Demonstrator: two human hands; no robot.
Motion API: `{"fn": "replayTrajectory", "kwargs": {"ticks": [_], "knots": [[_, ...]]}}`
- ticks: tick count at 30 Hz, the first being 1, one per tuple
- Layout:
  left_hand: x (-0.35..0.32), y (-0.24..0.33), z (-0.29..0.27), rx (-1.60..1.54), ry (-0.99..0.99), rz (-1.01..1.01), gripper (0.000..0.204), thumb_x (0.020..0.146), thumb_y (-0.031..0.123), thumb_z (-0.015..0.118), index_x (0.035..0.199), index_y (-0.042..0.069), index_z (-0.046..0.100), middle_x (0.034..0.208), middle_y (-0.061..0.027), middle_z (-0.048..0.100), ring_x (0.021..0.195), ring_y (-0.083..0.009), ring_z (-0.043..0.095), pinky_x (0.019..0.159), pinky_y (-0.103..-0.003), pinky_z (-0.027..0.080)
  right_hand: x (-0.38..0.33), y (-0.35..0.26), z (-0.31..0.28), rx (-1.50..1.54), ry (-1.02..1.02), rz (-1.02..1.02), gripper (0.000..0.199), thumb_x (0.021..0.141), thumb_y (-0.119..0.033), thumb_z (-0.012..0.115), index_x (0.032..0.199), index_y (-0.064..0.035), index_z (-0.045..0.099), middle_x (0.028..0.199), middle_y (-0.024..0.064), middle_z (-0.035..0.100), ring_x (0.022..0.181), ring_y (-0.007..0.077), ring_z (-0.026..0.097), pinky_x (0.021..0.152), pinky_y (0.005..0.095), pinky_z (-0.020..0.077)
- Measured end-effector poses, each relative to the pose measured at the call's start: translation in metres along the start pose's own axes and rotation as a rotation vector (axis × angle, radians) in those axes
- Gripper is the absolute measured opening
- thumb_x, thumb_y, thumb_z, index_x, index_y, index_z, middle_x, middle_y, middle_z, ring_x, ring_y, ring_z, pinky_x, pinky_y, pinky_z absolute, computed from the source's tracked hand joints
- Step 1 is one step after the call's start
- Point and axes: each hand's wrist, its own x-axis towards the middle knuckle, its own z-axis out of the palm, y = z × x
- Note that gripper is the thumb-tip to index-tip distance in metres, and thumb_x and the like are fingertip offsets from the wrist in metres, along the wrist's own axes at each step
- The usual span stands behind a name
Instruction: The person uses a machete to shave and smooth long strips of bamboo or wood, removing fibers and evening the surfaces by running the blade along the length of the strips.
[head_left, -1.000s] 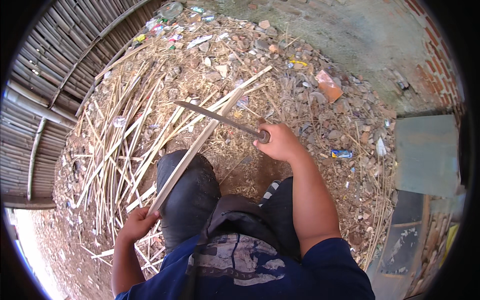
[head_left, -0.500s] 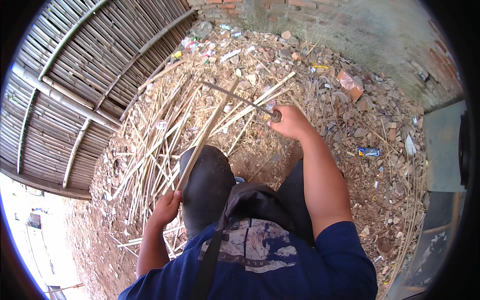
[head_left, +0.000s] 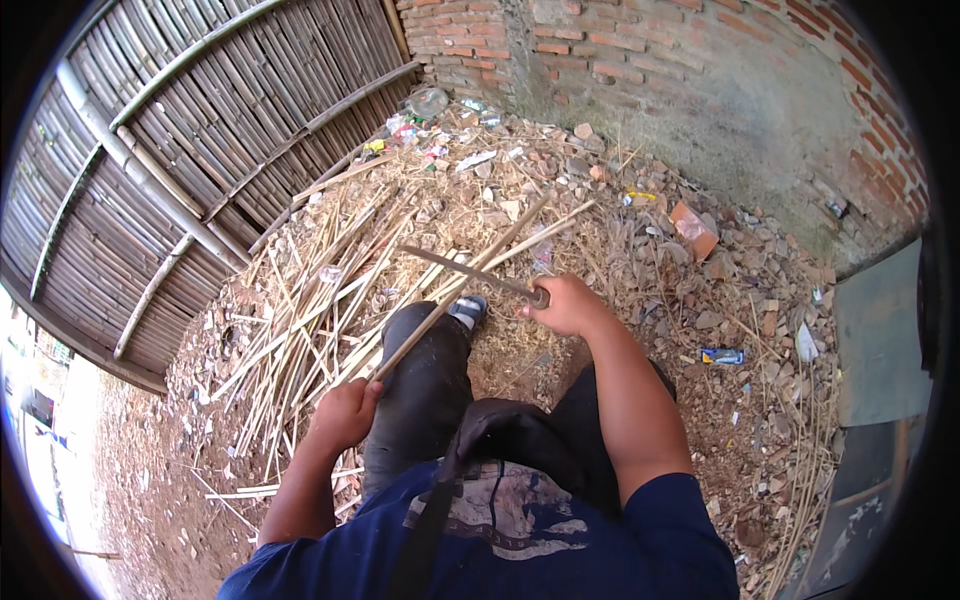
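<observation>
The left hand [head_left: 345, 412] is closed around the near end of a bamboo strip [head_left: 462, 282], which runs up and right from that fist, over the raised knee [head_left: 425, 350], its far tip out over the pile of split bamboo [head_left: 330, 290]. The right hand [head_left: 567, 303] grips the handle of a blade [head_left: 470, 272] laid crosswise on the strip, pointing left. The right hand is nearer the crossing. Since 0.5 s ago, the view has tilted up, showing more brick wall [head_left: 640, 60] and fence [head_left: 160, 170]; both grips hold.
</observation>
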Motion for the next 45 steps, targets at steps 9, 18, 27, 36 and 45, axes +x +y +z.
{"fn": "replayTrajectory", "kwargs": {"ticks": [9,18,27,36,45], "knots": [[0.036,0.005,0.008,0.055,-0.091,0.101,0.036,0.105,0.033,0.049,0.096,-0.001,0.058,0.086,-0.0304,0.066,0.084,-0.0507,0.065,0.077,-0.06,0.049,-0.002,-0.007,0.007,0.015,-0.148,0.056,0.035,0.084,-0.032,0.076,0.105,-0.0045,0.073,0.093,0.0194,0.072,0.09,0.0345,0.071,0.08,0.0454,0.0548],[0.044,0.001,0.003,0.098,-0.027,0.162,0.033,0.104,0.03,0.051,0.09,0.001,0.058,0.081,-0.0262,0.065,0.08,-0.0482,0.064,0.073,-0.058,0.05,0.002,-0.005,0.02,-0.052,-0.006,0.073,0.037,0.08,-0.028,0.078,0.106,-0.0019,0.073,0.09,0.0196,0.073,0.084,0.0347,0.071,0.079,0.0431,0.0554],[0.03,-0.01,-0.002,0.164,0.059,0.122,0.038,0.105,0.035,0.051,0.09,0.002,0.059,0.084,-0.0241,0.067,0.079,-0.0457,0.066,0.072,-0.056,0.052,0.001,-0.037,0.007,-0.091,-0.142,0.195,0.051,0.082,-0.029,0.075,0.123,0.0012,0.069,0.109,0.0228,0.073,0.097,0.0354,0.072,0.088,0.0429,0.0556],[0.031,-0.004,0.004,0.149,0.086,0.141,0.037,0.105,0.034,0.051,0.089,0.002,0.059,0.085,-0.0242,0.067,0.078,-0.0459,0.066,0.07,-0.056,0.051,0.016,0.035,0.006,0.016,0.142,0.37,0.032,0.084,-0.021,0.068,0.113,-0.0061,0.071,0.092,0.0175,0.073,0.084,0.032,0.071,0.077,0.043,0.056],[0.036,-0.018,-0.006,-0.112,-0.191,0.214,0.044,0.106,0.035,0.049,0.084,-0.001,0.06,0.076,-0.0271,0.064,0.078,-0.0473,0.064,0.07,-0.054,0.047,0.01,0.01,0.014,-0.051,-0.013,0.237,0.02,0.083,-0.021,0.073,0.096,-0.0068,0.072,0.086,0.0143,0.071,0.079,0.0294,0.071,0.074,0.0437,0.0559]]}}
